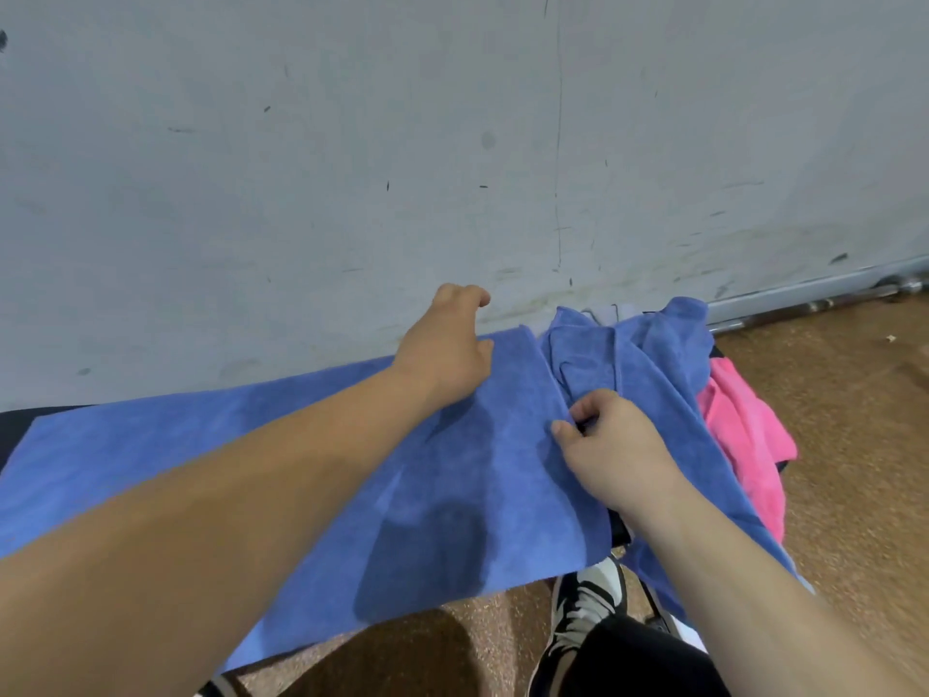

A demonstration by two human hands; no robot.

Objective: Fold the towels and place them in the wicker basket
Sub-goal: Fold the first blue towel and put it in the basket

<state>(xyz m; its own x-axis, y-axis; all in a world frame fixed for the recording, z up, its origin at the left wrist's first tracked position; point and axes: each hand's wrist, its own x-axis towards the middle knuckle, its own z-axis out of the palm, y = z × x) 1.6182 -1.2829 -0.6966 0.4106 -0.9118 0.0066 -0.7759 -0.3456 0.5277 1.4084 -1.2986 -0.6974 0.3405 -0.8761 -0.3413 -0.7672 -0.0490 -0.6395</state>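
Observation:
A large blue towel (311, 465) lies spread flat over a dark surface, hanging over its near edge. My left hand (447, 344) is at the towel's far right corner, fingers curled loosely above the cloth; whether it grips is unclear. My right hand (611, 440) pinches the towel's right edge between thumb and fingers. To the right lies a crumpled heap of more blue towel (648, 354), with a pink towel (744, 435) beneath and beside it. No wicker basket is in view.
A scuffed grey wall (452, 143) rises directly behind the surface. Brown speckled floor (854, 445) lies to the right and below. A metal bar (814, 306) runs along the wall's base at the right. My black-and-white shoe (588, 606) shows under the towel's edge.

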